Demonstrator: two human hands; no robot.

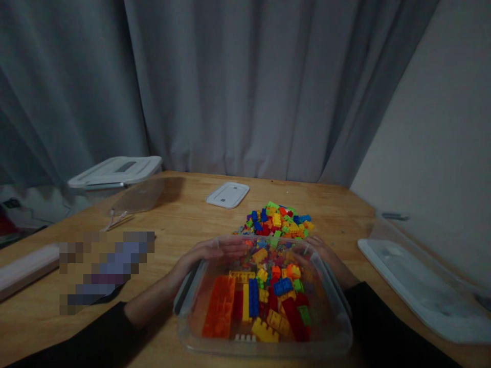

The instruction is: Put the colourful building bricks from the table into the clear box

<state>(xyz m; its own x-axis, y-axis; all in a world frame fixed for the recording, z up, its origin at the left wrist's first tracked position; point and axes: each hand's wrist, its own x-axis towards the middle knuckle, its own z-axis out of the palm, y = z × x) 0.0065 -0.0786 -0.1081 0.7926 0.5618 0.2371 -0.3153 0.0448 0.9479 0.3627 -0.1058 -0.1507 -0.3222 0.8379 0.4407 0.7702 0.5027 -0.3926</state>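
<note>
A clear plastic storage box (pixel 322 347) is in front of me at the table's near side, with loose building bricks (pixel 283 287) of several colours inside. Among them is a larger orange brick piece (pixel 218 306) on the left. My left hand (pixel 207 251) wraps round the box's far left corner, its fingers lying along the far wall. Around the far right corner is my right hand (pixel 326 258), partly hidden by the box wall. Just beyond the box lies a heap of small colourful bricks (pixel 276 221) on the wooden table.
A lidded clear box (pixel 118 176) stands at the back left. A small white lid (pixel 228 194) lies near the back edge. To the right are a large pale lid (pixel 425 296) and a clear container (pixel 429 250). A blurred-out flat item (pixel 111 268) lies left.
</note>
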